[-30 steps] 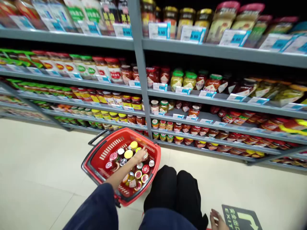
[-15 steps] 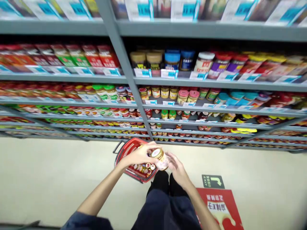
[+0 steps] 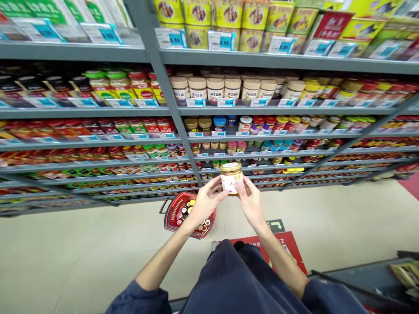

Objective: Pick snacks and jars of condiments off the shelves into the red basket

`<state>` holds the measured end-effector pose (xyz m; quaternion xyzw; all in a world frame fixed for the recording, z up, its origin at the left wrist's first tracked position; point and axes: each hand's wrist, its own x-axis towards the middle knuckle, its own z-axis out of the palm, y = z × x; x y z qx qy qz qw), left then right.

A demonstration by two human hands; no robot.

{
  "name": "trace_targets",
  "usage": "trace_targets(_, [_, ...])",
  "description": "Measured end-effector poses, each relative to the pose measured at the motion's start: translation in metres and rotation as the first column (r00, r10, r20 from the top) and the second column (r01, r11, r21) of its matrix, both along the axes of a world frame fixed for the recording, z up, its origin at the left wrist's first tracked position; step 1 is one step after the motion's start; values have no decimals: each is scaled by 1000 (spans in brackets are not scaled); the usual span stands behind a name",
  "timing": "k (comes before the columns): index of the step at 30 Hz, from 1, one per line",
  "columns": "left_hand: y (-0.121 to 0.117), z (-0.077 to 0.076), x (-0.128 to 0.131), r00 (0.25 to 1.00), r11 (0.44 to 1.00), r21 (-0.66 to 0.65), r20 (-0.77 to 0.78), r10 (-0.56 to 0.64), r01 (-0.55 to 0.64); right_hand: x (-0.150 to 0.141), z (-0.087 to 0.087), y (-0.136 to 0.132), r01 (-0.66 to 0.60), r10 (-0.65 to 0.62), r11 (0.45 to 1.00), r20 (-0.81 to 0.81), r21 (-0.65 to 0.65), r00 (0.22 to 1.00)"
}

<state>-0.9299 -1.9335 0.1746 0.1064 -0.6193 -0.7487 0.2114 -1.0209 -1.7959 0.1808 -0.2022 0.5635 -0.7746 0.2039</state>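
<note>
Though sides partly hidden, jar (image 3: 231, 179) in grip of left hand (image 3: 204, 203) and right hand (image 3: 252, 202)

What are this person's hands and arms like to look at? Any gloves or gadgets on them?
The left hand and right hand wear no gloves, and no watch shows. The left sleeve and right sleeve are plain dark navy, ending near the elbows.

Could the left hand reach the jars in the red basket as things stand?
Probably not directly: the left hand and right hand are both on the labelled jar, well above the floor. The red basket looks open-topped, so freeing the hand and bending down would likely do it.
</note>
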Motion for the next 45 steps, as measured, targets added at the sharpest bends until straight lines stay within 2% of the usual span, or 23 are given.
trace_targets(5, [19,-7,1,994,993,44,-9,-107,107,17,-8,24,30,-27,999,83,-31,996])
trace_targets(11, [40,-19,3,971,972,-1,48,-233,233,18,-25,56,59,-59,998,61,-7,996])
trace_targets(17, [70,-19,5,960,986,-69,248,-128,149,7,-52,86,-31,33,999,67,-32,997])
trace_targets(21, [102,-24,-9,954,994,-61,291,-71,93,-18,-67,125,-87,87,996,22,5,996])
trace_targets(25, [164,-41,-43,947,1000,-1,321,4,-4,-56,-76,186,-47,46,997,25,58,999])
trace_targets(28, [222,-53,-75,954,994,105,298,-24,-8,-89,-86,238,16,-21,998,63,64,998])
trace_targets(31, [272,-56,-107,957,986,164,283,-60,14,-122,-95,286,66,-73,994,76,84,994])
trace_targets(34, [304,-53,-142,954,992,115,289,-80,49,-156,-96,323,51,-55,996,60,77,997])
trace_targets(36, [315,-48,-167,950,995,50,295,-102,91,-181,-90,339,24,-26,999,35,49,999])
trace_targets(39, [320,-39,-211,940,981,-63,303,-159,186,-223,-77,351,-27,28,999,-21,32,999])
trace_targets(42, [312,-29,-263,937,951,-155,273,-219,267,-276,-59,349,-44,48,998,-81,50,996])
trace_targets(45, [297,-22,-319,952,945,-199,219,-214,258,-334,-37,337,-37,52,995,-167,87,985])
